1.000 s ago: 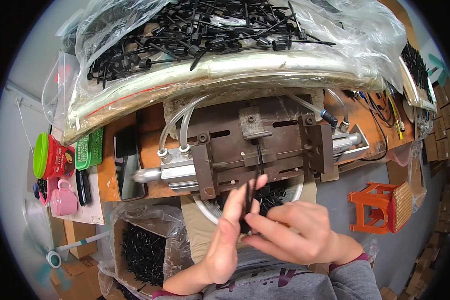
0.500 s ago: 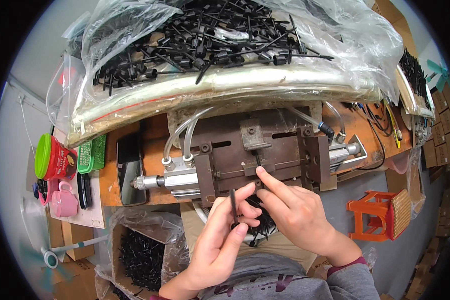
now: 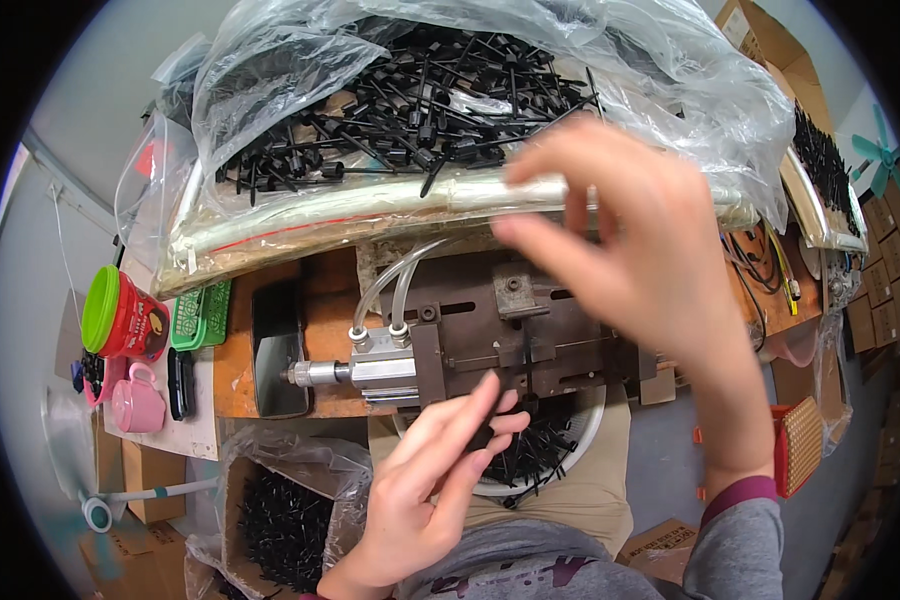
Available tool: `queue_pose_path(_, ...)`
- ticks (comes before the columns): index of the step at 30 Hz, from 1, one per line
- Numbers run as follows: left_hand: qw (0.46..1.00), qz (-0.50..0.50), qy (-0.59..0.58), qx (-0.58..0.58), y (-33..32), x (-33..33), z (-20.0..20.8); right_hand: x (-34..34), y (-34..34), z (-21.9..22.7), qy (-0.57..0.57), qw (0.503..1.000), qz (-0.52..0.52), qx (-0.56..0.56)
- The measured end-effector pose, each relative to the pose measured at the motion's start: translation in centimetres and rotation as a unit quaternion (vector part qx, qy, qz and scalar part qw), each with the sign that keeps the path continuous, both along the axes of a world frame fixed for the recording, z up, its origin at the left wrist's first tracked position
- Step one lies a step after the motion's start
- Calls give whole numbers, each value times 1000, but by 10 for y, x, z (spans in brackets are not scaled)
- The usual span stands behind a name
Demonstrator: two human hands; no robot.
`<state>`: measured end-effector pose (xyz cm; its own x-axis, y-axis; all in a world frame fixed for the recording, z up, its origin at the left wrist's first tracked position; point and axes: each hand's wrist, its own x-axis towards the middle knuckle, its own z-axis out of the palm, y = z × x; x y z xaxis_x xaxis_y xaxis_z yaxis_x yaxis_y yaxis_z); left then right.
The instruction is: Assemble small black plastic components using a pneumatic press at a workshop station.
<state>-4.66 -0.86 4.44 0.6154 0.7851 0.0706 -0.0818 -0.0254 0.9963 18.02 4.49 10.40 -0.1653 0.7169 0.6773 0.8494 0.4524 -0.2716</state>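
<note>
Black plastic is what I find in my left hand, low and left of centre in the frame. This black stick, partly hidden and slightly blurred, is gripped between thumb and fingers, its upper end leaning right. My right hand, right of centre, is blurred, with thumb and fingers parted and curved. It overlaps the right side of the heap of black pieces; I cannot tell whether it touches any.

Just above the left hand, at centre, I record a brown metal clamp with a thin black rod running down its middle. A silver cylinder adjoins its left side, two clear hoses fitted on top. Below the clamp, a white-rimmed bowl holds more black pieces.

The heap lies on a plastic-wrapped tray across the top of the frame, clear sheeting bunched around it. On the wooden table, left of the cylinder, lies a dark phone. Farther left I note a green basket, a red tub and a pink mug. At the right, an orange stool is partly hidden by the right forearm.
</note>
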Motion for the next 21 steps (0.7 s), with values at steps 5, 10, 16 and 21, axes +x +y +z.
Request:
queue_pose_path(5,942,73,118,306,2,11,-4,6,85,33,-131,990,-40,36)
queue_pose_path(10,873,106,193,436,4,32,-32,-21,124,47,-230,915,-162,-289)
queue_pose_path(16,825,56,246,506,0,46,-54,14,138,42,-249,899,-119,-339)
queue_pose_path(21,817,60,261,511,8,50,-54,47,129,39,-184,954,-84,-220)
